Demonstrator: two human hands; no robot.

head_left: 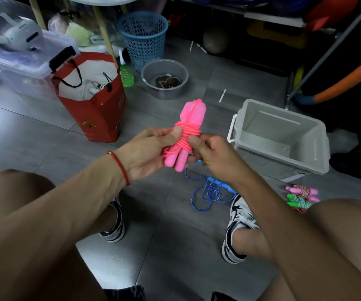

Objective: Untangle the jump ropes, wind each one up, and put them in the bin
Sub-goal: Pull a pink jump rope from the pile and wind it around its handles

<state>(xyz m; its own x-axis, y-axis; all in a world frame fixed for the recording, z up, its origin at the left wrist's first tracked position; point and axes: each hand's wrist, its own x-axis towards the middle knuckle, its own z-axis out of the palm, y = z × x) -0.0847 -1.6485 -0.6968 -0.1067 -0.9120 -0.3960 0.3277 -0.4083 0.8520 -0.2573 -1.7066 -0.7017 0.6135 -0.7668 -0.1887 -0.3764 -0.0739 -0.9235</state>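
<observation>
Cluttered home storage room: laundry basket point(142, 38), storage box point(18, 61), tiled floor point(45, 135).

Between our hands we see the pink jump rope point(186, 135): glossy smooth plastic; right of them, the bin point(284, 135): matt grey plastic.

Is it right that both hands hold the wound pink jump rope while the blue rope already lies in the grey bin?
Not quite. The head view shows the blue rope loose on the floor, between the feet. The grey bin holds nothing visible. Both hands, left hand and right hand, do hold the wound pink jump rope.
</observation>
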